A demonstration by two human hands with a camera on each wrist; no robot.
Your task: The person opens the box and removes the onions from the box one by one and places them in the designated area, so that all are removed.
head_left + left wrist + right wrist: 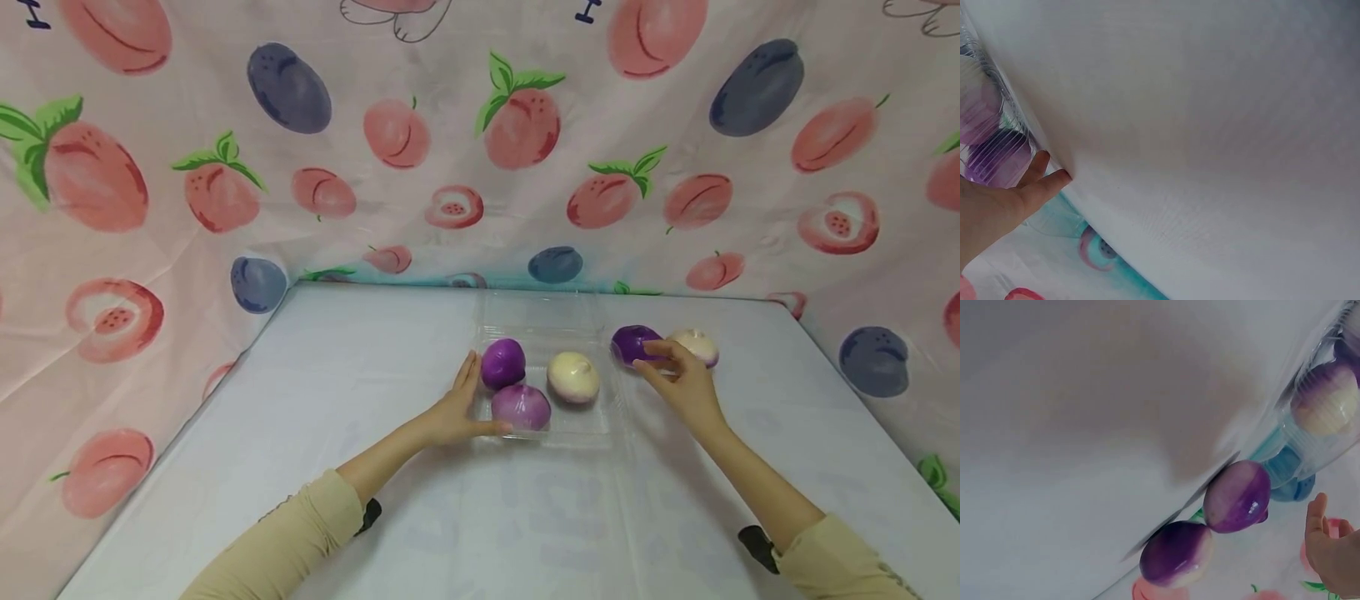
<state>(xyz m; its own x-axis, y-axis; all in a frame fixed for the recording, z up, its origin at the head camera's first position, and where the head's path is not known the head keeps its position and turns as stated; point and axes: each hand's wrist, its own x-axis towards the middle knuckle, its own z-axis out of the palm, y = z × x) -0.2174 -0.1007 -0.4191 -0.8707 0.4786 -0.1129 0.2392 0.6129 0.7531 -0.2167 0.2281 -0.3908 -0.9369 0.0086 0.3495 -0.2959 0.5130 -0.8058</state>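
Observation:
A clear plastic box with its lid folded back holds a dark purple onion, a lighter purple onion and a pale onion. My left hand rests against the box's left side, fingers straight, thumb along the front edge. In the left wrist view, its fingers lie beside the box wall. Right of the box, my right hand hovers over another purple onion, thumb and fingers parted. The right wrist view shows a gap between this hand and that onion.
A white-and-purple onion sits beside the loose purple one, partly behind the right hand. The transparent lid lies at the back of the box. A fruit-print cloth hangs behind the white tabletop.

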